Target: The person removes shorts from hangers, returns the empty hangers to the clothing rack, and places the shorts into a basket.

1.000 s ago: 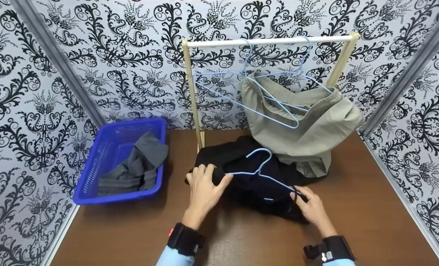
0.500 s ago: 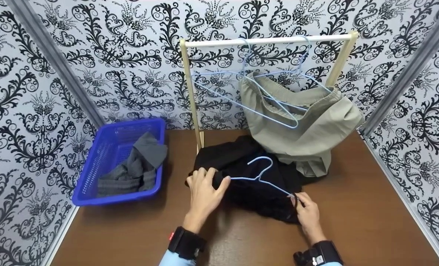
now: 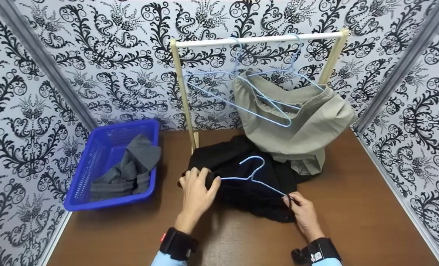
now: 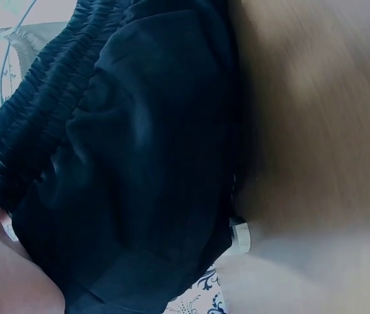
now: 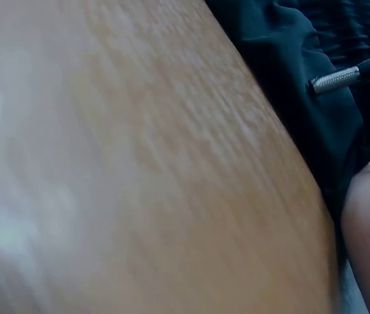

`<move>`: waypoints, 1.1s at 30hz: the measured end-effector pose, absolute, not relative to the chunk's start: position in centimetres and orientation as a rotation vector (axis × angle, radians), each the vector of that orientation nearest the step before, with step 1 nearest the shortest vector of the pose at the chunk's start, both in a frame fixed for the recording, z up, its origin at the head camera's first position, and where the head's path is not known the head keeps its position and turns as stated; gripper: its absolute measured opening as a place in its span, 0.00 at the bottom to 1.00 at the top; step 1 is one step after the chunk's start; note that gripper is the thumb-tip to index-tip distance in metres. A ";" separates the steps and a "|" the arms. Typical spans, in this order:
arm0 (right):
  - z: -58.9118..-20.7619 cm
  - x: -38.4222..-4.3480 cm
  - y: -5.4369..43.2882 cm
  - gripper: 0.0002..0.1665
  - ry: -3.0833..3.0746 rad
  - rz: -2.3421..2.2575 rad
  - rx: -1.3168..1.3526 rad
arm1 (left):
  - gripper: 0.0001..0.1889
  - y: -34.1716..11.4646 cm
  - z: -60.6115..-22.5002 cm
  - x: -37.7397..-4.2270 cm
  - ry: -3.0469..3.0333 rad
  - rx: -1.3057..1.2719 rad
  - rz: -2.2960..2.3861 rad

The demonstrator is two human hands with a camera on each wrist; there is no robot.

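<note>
In the head view, black elastic-waist pants (image 3: 234,157) lie bunched on the table. A light blue wire hanger (image 3: 251,178) sits in their waist, its hook and shoulders showing above the cloth and its lower bar hidden. My left hand (image 3: 195,194) grips the waistband at the hanger's left end, fingers over the cloth. At the other end my right hand (image 3: 303,212) pinches the waistband edge close to the hanger tip. The left wrist view shows the gathered waistband (image 4: 48,98) held at its edge. A metal-tipped dark cord (image 5: 335,81) appears by the right fingers in the right wrist view.
Behind the pants stands a rack with a white rail (image 3: 204,43). A bare blue hanger (image 3: 238,107) and khaki elastic-waist pants (image 3: 278,136) on another hanger hang from it. A blue basket (image 3: 71,199) at the left holds grey clothing (image 3: 132,162).
The right hand has drawn the waistband edge and hanger slightly toward me. A bit of the lower bar that showed earlier is now covered by cloth. The head view has shifted a little.
</note>
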State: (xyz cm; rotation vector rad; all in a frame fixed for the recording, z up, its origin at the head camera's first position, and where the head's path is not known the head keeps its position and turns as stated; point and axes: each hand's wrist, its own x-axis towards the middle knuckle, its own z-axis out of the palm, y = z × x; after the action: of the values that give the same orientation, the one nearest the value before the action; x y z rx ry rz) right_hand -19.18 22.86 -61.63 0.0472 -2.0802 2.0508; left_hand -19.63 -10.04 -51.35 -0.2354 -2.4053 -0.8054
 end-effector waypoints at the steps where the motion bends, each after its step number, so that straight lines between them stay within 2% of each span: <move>1: -61.6 -19.2 22.8 0.06 -2.083 2.051 0.027 | 0.14 -10.1 -51.3 -19.7 -2.405 -0.236 -0.808; 7: -61.4 -19.3 22.7 0.09 -1.990 2.152 -0.039 | 0.11 -10.3 -51.3 -19.6 -2.391 -0.245 -0.813; 15: -61.9 -19.2 22.9 0.06 -1.859 2.253 -0.014 | 0.08 -10.4 -51.1 -19.8 -2.391 -0.224 -0.781; 24: -62.1 -19.4 22.9 0.07 -1.834 2.274 0.013 | 0.07 -10.3 -50.6 -19.6 -2.481 -0.024 -0.667; 33: -62.2 -19.2 23.2 0.08 -1.858 2.266 0.061 | 0.07 -10.3 -51.1 -19.5 -2.538 0.144 -0.770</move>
State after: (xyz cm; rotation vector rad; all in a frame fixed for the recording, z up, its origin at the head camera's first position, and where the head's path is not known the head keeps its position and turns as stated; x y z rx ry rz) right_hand -19.22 23.23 -62.18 0.0612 -1.8579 2.2664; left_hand -19.48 -10.28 -51.09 0.1437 -2.5381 -0.7702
